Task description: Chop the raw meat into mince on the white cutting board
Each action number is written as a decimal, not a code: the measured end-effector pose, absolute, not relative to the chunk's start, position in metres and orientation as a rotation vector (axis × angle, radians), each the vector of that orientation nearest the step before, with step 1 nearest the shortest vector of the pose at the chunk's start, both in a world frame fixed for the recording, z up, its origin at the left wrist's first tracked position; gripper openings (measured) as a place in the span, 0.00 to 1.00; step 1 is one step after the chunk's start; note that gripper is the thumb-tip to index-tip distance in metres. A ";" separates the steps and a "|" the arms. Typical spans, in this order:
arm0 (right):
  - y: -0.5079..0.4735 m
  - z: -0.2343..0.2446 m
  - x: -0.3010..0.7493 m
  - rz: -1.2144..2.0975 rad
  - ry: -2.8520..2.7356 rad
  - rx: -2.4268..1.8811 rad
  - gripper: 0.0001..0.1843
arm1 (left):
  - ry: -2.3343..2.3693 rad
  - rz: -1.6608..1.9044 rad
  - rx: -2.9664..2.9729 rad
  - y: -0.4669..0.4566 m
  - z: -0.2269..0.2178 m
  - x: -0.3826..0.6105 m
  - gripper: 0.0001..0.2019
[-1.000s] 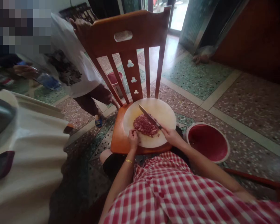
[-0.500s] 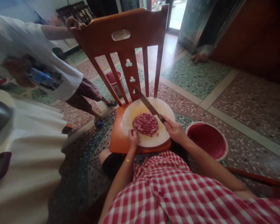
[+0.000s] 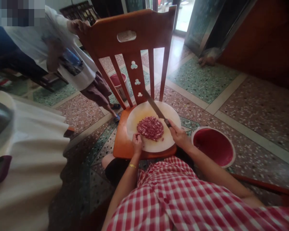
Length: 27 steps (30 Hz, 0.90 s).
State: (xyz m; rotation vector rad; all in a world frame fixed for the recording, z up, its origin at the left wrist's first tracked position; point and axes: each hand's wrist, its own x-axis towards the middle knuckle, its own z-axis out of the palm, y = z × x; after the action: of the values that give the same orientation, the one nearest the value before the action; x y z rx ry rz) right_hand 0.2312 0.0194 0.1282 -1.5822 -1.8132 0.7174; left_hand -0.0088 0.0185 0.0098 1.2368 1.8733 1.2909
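Note:
A round white cutting board (image 3: 170,117) lies on the seat of a wooden chair (image 3: 135,38). A mound of red minced meat (image 3: 150,128) sits in its middle. My right hand (image 3: 180,136) is closed round the handle of a knife (image 3: 156,109), whose blade is raised over the meat's far right side and points up-left. My left hand (image 3: 136,143) rests at the board's near left edge, fingers curled and pressed on it, just left of the meat. A gold bangle is on my left wrist.
A red basin (image 3: 213,149) stands on the terrazzo floor to the right of the chair. Another person in a white shirt (image 3: 62,54) stands behind the chair, hand on its back. A small pink bucket (image 3: 118,81) is beyond the chair. White cloth covers something at left.
The knife went from lying down on the meat to raised above it. The person behind the chair shifted about. My left hand stayed put.

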 end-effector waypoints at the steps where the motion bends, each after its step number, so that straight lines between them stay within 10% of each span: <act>1: 0.019 0.121 0.230 0.743 -1.826 -1.633 0.23 | 1.872 1.295 1.241 0.018 0.010 -0.009 0.09; 27: 0.010 0.113 0.222 0.959 -1.812 -1.675 0.22 | 1.851 1.309 1.239 0.017 0.010 -0.009 0.08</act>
State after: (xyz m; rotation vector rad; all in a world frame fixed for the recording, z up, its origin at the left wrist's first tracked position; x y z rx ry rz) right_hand 0.2220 0.0102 0.1126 -1.6750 -1.8121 0.9588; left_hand -0.0087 0.0174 0.0100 1.2394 1.8510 1.3090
